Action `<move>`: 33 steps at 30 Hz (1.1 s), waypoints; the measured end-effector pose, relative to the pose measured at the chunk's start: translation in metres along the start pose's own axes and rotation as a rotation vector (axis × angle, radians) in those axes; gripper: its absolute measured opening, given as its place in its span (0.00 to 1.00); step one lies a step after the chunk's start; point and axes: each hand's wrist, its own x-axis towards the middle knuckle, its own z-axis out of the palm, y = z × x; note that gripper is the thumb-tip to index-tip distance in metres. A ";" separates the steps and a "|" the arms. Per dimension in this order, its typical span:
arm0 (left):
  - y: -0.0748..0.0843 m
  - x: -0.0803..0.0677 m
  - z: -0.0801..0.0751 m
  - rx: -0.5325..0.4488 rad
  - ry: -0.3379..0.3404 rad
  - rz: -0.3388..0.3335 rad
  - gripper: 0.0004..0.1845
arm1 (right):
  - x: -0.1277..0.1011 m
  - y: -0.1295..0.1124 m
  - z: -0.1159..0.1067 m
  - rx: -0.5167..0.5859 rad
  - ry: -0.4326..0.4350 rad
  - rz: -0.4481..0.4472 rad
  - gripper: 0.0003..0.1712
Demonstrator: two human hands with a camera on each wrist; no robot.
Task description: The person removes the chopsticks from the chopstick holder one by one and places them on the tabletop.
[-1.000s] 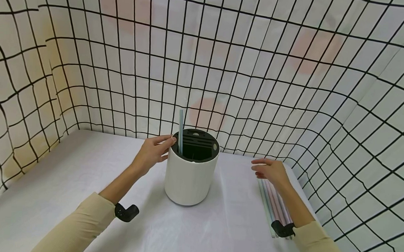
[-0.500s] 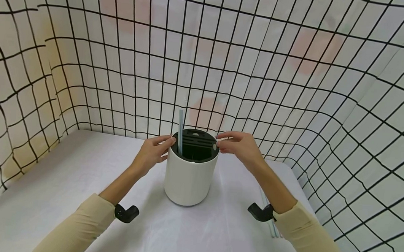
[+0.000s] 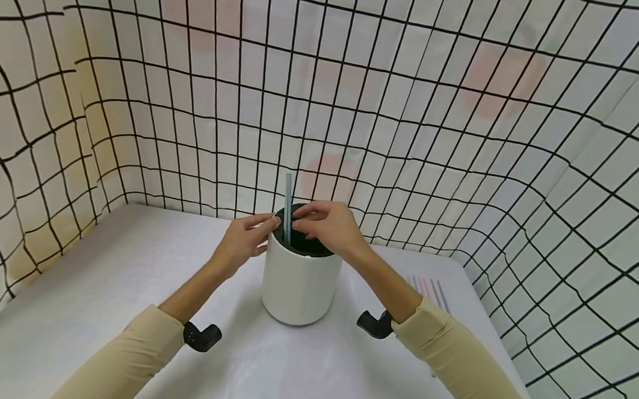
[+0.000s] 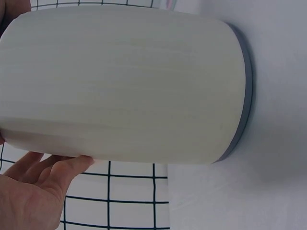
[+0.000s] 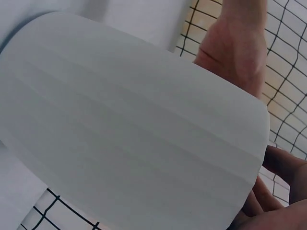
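Observation:
A white round holder [image 3: 300, 289] with a black insert [image 3: 302, 243] in its top stands upright on the table. Two thin pale blue sticks [image 3: 288, 198] rise from the left side of its opening. My left hand [image 3: 247, 238] grips the holder's left rim, thumb on top and fingers against the outer wall, as the left wrist view shows with those fingers [image 4: 72, 165] on the wall. Over the opening, my right hand [image 3: 331, 227] has its thumb and index fingertips a little apart, close to the sticks. Nothing shows between them. The holder's wall partly hides this hand in the right wrist view.
Several thin pastel sticks [image 3: 441, 296] lie on the right of the table, partly hidden beneath my right forearm. A black wire grid [image 3: 193, 120] encloses the back and sides. A white cloth [image 3: 310, 374] covers the table.
My right hand has moved left from above the pastel sticks, past the holder's right rim, to over its opening. My left hand keeps its place on the rim.

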 end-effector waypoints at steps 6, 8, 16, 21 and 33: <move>0.001 0.000 -0.001 0.002 0.004 -0.001 0.30 | 0.007 -0.004 0.007 -0.086 -0.018 0.016 0.14; 0.001 0.000 -0.001 0.001 0.002 0.000 0.30 | 0.008 -0.003 0.010 -0.108 -0.007 0.015 0.14; 0.001 -0.001 0.000 0.008 0.004 -0.006 0.30 | 0.008 0.001 0.015 -0.145 0.066 -0.013 0.11; 0.001 0.000 0.001 0.001 0.002 -0.010 0.30 | 0.007 0.001 0.009 -0.066 0.046 0.009 0.11; 0.001 0.001 0.002 -0.009 0.012 -0.020 0.30 | -0.007 -0.011 -0.017 0.213 0.122 0.009 0.10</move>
